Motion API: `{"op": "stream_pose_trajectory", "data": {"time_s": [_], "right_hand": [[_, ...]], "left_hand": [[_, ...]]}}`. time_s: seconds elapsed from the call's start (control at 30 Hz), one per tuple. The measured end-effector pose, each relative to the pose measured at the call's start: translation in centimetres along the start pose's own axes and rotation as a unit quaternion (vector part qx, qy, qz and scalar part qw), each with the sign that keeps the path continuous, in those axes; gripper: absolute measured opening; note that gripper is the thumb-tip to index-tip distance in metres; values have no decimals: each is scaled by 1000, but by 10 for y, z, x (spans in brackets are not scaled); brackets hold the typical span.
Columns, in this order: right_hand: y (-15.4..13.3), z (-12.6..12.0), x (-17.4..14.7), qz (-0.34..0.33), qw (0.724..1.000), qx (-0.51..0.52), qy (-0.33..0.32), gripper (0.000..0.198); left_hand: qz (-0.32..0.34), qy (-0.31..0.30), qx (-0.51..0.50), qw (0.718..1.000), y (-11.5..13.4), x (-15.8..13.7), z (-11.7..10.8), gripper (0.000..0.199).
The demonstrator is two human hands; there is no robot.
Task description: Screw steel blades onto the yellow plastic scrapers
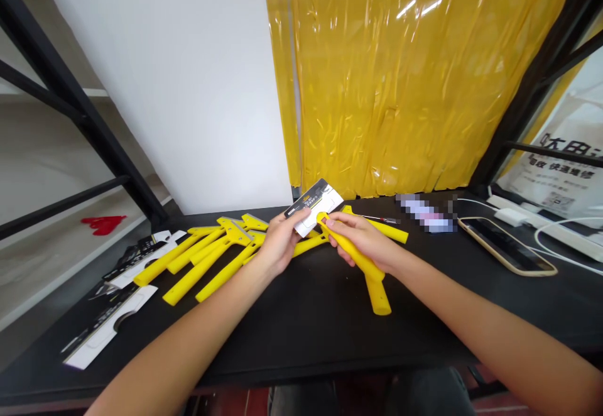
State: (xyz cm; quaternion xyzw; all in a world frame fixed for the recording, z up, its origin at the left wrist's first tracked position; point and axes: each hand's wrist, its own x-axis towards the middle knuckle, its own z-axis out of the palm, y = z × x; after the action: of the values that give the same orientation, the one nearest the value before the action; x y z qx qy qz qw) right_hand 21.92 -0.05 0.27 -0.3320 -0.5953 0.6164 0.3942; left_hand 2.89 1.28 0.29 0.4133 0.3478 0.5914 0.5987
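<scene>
My left hand (281,243) pinches a folded black-and-white printed card sleeve (316,202) above the table's middle. Close against it on the right, my right hand (360,238) grips a yellow scraper (354,254) by its handle. The scraper's upper end meets the card; whether its head sits inside the card is hidden. Another yellow scraper handle (378,296) pokes out below my right forearm. Several yellow scrapers (207,259) with metal-edged heads lie in a loose pile left of my left hand. More yellow scrapers (386,230) lie partly hidden behind my hands.
Flat card sleeves (110,328) lie on the black table (282,334) at the left. To the right are a smartphone (506,244), a white power strip (546,224) and cables. A white panel (183,76) and yellow plastic sheeting (400,89) stand behind, between black metal frames.
</scene>
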Motion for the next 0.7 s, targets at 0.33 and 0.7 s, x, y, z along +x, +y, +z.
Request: {"op": "stream_pose_trajectory", "data": {"time_s": [0.33,0.7], "right_hand": [[-1,-24,4,35,995,-62,-63,36],[-7,-39,4,35,977,-171,-121,29]], "left_hand": [[10,-32,144,989,16,18,-20,27],[-60,-74,177,980,23,27,-36,22]]}}
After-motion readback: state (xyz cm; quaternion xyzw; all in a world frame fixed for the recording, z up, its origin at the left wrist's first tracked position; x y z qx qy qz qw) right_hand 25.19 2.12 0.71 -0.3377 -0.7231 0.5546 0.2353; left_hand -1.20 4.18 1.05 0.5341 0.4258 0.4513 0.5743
